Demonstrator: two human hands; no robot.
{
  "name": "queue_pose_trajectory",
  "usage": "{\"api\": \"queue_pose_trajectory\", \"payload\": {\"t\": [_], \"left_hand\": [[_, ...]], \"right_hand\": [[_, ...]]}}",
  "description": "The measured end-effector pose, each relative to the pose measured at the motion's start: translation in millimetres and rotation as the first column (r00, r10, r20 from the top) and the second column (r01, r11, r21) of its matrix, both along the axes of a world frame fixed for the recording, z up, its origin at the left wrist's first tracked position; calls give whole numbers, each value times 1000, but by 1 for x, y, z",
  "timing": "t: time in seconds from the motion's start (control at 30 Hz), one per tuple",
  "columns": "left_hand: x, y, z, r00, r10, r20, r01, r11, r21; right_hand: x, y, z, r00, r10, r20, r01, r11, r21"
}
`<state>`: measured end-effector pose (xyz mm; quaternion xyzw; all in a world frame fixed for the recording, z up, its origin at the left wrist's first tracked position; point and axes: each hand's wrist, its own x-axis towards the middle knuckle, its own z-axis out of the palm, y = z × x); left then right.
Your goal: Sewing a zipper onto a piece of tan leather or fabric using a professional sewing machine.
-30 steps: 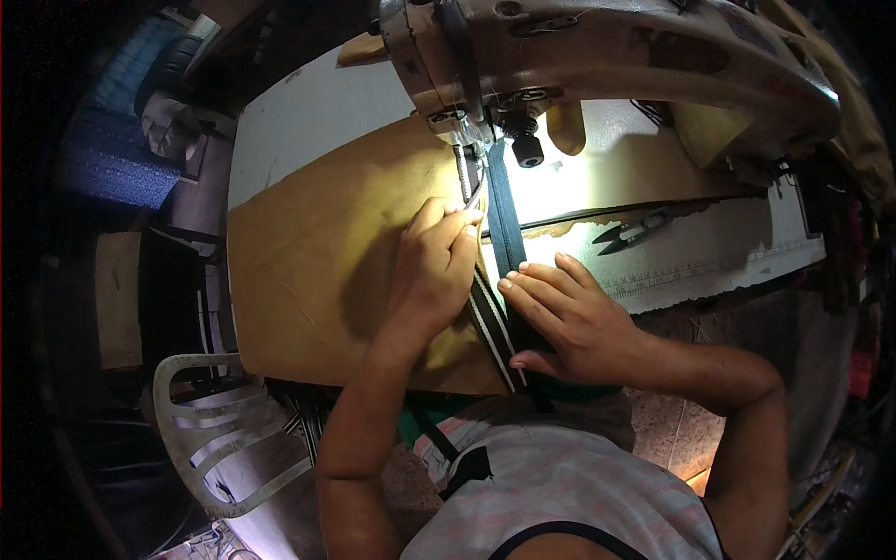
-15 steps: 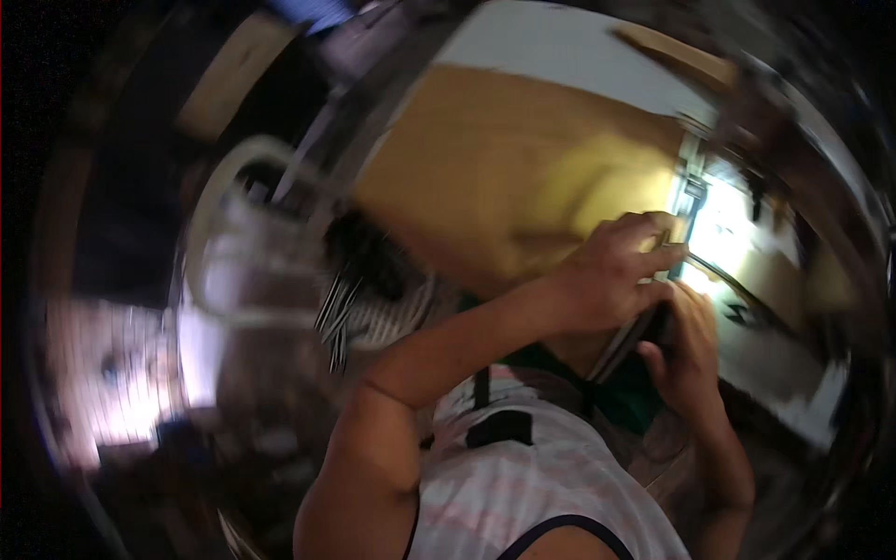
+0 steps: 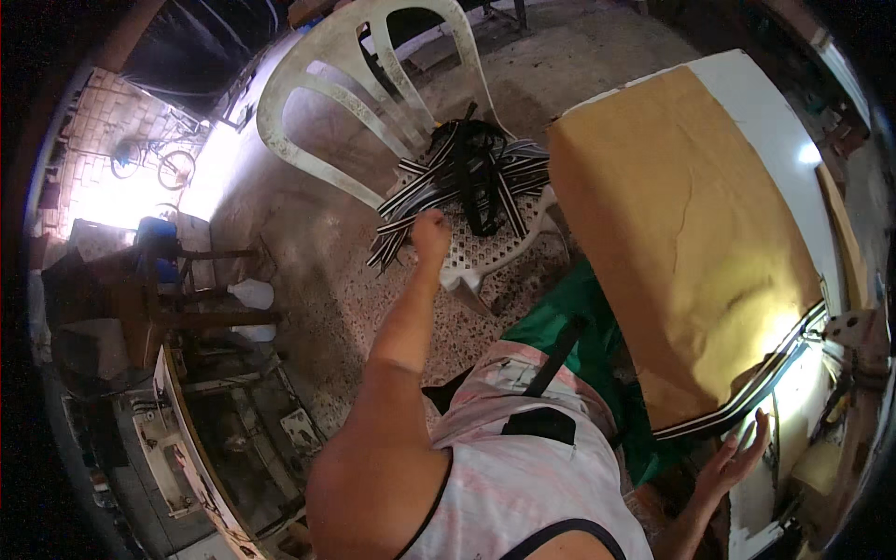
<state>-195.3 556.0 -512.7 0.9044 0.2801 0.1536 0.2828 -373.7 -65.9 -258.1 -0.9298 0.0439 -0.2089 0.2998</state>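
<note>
My left arm stretches out to the plastic chair (image 3: 322,173), whose seat carries a pile of black-and-white striped straps (image 3: 518,173) and a tangle of black straps (image 3: 478,177). My left hand (image 3: 431,235) is closed at the near edge of the pile, its fingers on a striped strap. At the right, my right hand (image 3: 733,462) is open, palm up and fingers apart. Just beyond it, another striped strap (image 3: 747,397) runs along the lit edge of a brown sheet (image 3: 686,243), up to a machine head (image 3: 847,329) that looks like a sewing machine.
The brown sheet lies on a white tabletop (image 3: 761,93). At lower left stand a wooden frame (image 3: 201,485) and dark furniture (image 3: 126,299), with a white jug (image 3: 252,294) beside them. A bicycle (image 3: 159,161) is in the bright area at far left.
My left hand has left the machine and reached over to the straps on the chair. My right hand has drawn back and opened. The view has swung left.
</note>
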Motion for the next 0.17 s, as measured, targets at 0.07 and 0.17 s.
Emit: {"api": "queue_pose_trajectory", "payload": {"t": [0.07, 0.17], "left_hand": [[13, -28, 1, 988, -155, 4, 154, 987, 48], [18, -69, 11, 952, -306, 7, 291, 913, 284]], "right_hand": [[-2, -1, -3, 1000, -9, 11, 9, 1000, 4], [-5, -5, -6, 999, -24, 30, 22, 997, 76]]}}
